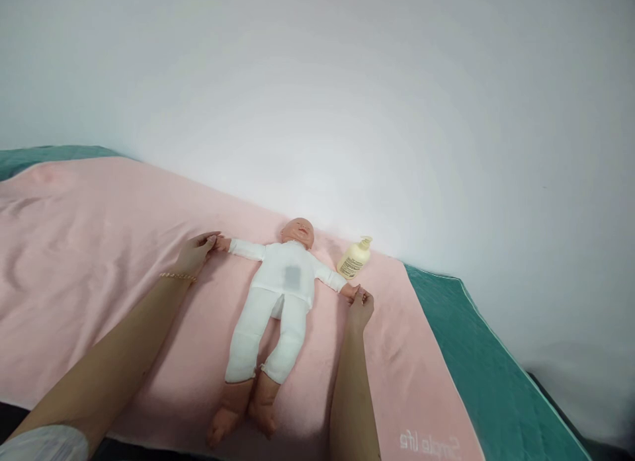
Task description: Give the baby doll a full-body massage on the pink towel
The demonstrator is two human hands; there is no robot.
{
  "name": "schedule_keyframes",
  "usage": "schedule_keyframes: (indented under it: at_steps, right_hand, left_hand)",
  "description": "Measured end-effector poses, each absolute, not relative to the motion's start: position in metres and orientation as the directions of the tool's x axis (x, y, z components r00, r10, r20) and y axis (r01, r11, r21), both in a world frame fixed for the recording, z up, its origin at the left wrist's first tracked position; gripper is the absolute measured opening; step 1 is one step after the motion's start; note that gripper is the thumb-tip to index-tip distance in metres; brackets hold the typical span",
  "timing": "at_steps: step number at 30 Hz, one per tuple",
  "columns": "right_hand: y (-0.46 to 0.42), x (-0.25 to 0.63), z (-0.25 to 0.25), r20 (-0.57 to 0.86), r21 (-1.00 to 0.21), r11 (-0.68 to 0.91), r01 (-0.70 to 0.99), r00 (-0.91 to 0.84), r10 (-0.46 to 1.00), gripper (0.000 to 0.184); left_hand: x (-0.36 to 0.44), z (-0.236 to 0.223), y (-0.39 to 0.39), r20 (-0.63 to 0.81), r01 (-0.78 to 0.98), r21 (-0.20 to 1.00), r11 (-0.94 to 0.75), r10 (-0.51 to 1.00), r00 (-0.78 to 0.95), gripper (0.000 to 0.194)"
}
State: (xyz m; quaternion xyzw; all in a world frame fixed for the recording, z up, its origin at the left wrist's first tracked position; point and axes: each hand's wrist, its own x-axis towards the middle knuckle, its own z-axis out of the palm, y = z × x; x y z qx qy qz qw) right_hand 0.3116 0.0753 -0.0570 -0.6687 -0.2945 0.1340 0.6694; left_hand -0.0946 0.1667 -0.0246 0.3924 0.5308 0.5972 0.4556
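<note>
The baby doll [276,279] lies on its back on a pink blanket [397,395], roughly midway along it, with its head [298,233] near the blanket's far edge, just short of the white wall [317,90], and its bare feet [262,408] near the near edge; it wears a white top with a grey patch [292,276] on the chest, and white trousers [288,335] that end above the feet; its arms spread out to both sides, and its legs point toward the near edge, the feet close together. The left hand [199,251] has its thumb and fingers drawn narrow on the doll's small hand on the left side; the right hand [362,305] holds the doll's other small hand in the same way, between thumb and bent fingers; a beaded bracelet [177,276] circles the left wrist, and a pale sleeve [47,444] shows higher up that arm. A pale yellow pump bottle [353,260] sits just beside the doll's right-hand sleeve, toward the blanket's far right corner; whether it stands or leans is hard to tell. A green cover [466,342] shows past the blanket's right edge, and again beyond its far left corner; pale lettering [429,443], hard to read, marks the near right corner; loose creases run across the blanket's left part.
</note>
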Motion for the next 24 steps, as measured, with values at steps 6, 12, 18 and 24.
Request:
schedule_keyframes:
  at_steps: [6, 12, 18, 24]
  right_hand:
    - [0.076, 0.312, -0.057, 0.167, -0.985, 0.067, 0.159, 0.789, 0.592, 0.031]
    - [0.076, 0.309, -0.055, 0.17, -0.985, 0.091, 0.144, 0.787, 0.594, 0.045]
    - [0.076, 0.308, -0.054, 0.158, -0.987, 0.068, 0.146, 0.803, 0.574, 0.048]
    - [0.078, 0.307, -0.052, 0.145, -0.988, 0.033, 0.152, 0.823, 0.549, 0.048]
  left_hand:
    - [-0.094, -0.021, 0.166, -0.024, -0.15, 0.989, -0.014, 0.969, -0.247, 0.031]
    - [-0.096, -0.025, 0.166, 0.008, -0.119, 0.992, -0.037, 0.972, -0.234, 0.045]
    - [-0.101, -0.04, 0.177, 0.029, 0.012, 1.0, -0.027, 0.964, -0.263, 0.053]
    - [-0.104, -0.051, 0.188, 0.023, 0.116, 0.993, 0.019, 0.938, -0.346, 0.056]
